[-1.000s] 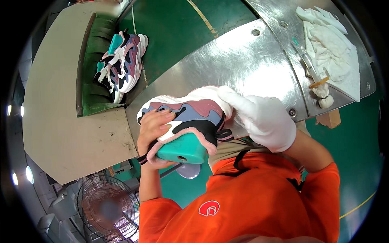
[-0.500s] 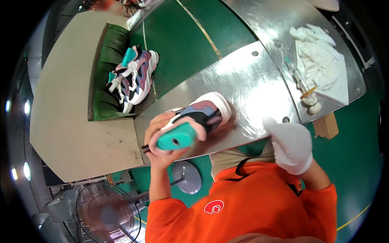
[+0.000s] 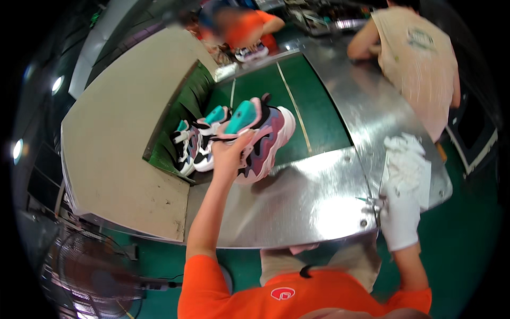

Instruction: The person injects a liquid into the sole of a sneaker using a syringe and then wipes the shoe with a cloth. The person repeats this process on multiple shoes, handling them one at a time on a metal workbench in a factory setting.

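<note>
**A:** Your left hand (image 3: pixel 229 155) is stretched out over the steel table (image 3: pixel 297 202), fingers wrapped around a sneaker (image 3: pixel 260 139), purple and pink with a white sole and a teal insert in its opening. You hold it by the collar, sole turned to the right, at the near edge of the green belt (image 3: pixel 265 90).

**B:** Is it resting on the belt or lifted?

**A:** You cannot tell from this angle; your hand and wrist cover its near side. Just left of it, two more sneakers (image 3: pixel 194 141) of the same colours lie on the belt against the ribbed green side wall, partly hidden behind the one you hold.

**B:** And your right hand?

**A:** Your right hand (image 3: pixel 399 218) wears a white glove and sits at the right near edge of the table, touching a heap of white cloths (image 3: pixel 406 159). Glove and cloth run together in the glare, so whether those fingers are clenched or loose cannot be made out. A small object beside the glove is too blurred to identify.

**B:** Anyone else in frame?

**A:** Far right, a person in a beige shirt (image 3: pixel 419 58) leans on the table, head cut off by the rim. At the far end, a person in orange (image 3: pixel 247 26) handles another shoe, blurred. Near left, a fan (image 3: pixel 90 276) fades into the dark rim.
</note>
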### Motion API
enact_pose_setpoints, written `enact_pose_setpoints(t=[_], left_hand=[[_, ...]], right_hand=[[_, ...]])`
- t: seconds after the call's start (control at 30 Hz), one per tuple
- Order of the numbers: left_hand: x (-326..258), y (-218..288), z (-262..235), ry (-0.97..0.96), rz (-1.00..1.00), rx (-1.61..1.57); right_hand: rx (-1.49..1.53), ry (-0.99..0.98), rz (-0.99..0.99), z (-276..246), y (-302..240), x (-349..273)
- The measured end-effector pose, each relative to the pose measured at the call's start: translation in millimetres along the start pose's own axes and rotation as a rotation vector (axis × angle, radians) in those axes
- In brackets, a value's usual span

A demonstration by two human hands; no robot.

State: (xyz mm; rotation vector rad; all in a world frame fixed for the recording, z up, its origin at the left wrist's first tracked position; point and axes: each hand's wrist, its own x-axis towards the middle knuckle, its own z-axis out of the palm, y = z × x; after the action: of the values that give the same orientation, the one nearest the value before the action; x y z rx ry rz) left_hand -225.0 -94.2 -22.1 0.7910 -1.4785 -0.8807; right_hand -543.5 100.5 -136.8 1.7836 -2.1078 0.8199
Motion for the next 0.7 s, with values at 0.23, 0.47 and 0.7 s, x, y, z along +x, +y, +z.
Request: enact_pose_setpoints(t=[0.23, 0.47, 0.7], left_hand=[[78.3, -89.3, -13.5, 0.136, -0.152, 0.314], [85.5, -143.1, -32.1, 0.120, 0.091, 0.991], [3.8, -109.0, -35.5, 0.021, 0.469, 0.993]], right_hand=[[-0.069, -0.381, 0.402, -43.6, -11.3, 0.2], [0.152, -0.512, 0.299, -58.3, -0.9, 9.2], [1.074, -0.811, 0.777, -9.5, 66.4, 6.9]])
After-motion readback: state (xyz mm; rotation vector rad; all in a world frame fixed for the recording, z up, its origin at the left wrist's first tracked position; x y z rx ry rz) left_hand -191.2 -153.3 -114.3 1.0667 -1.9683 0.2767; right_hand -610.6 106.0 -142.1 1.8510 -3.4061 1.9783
